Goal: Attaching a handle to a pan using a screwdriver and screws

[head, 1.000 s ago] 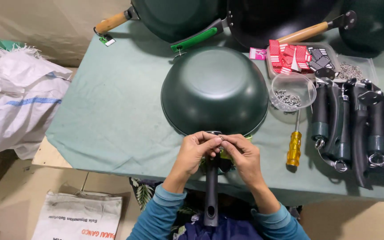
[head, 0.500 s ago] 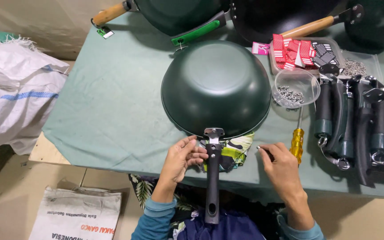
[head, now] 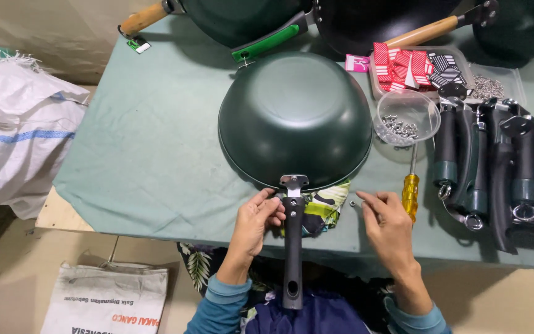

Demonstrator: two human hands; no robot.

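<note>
The left hand (head: 256, 218) grips the black handle (head: 292, 247) against the upside-down green pan (head: 295, 117). The right hand (head: 387, 216), fingers loose, reaches for a small nut (head: 353, 203); picking it up needs a careful pinch.

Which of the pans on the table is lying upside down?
The dark green pan nearest the left hand, dome up, black handle toward the person; the others along the far edge sit partly out of view.

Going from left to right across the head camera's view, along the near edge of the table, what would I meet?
White sack → left hand → black pan handle → small nut → right hand → yellow screwdriver → pile of loose dark handles.
</note>
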